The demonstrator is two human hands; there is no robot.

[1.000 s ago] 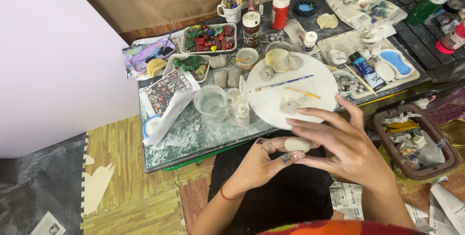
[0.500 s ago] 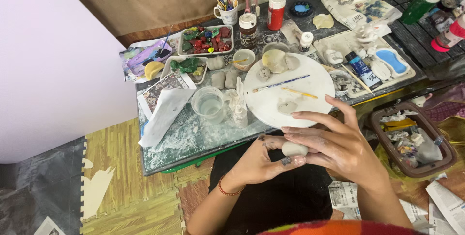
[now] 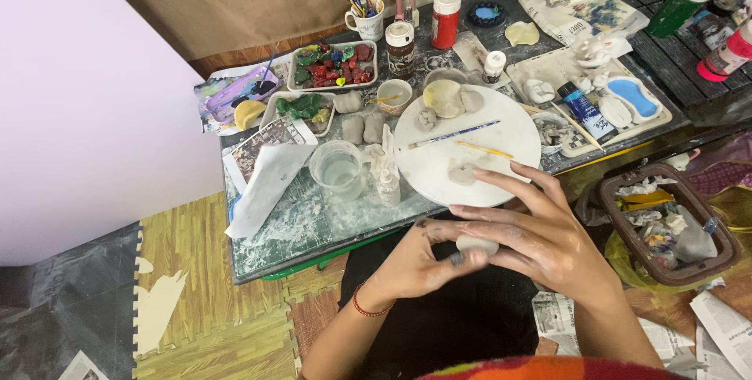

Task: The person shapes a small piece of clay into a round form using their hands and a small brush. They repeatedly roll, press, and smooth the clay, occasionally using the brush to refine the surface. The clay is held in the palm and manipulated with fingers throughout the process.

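I see a small clay lump (image 3: 475, 244) pinched between my left hand (image 3: 411, 258) and right hand (image 3: 540, 239), whose fingers spread flat over it.

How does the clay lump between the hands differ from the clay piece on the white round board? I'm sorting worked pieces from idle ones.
The clay lump is pinched between the fingers of the left hand and right hand, off the table; the clay piece lies untouched on the white round board. The held lump looks thicker and rounder, the board piece flatter. Both are pale grey.
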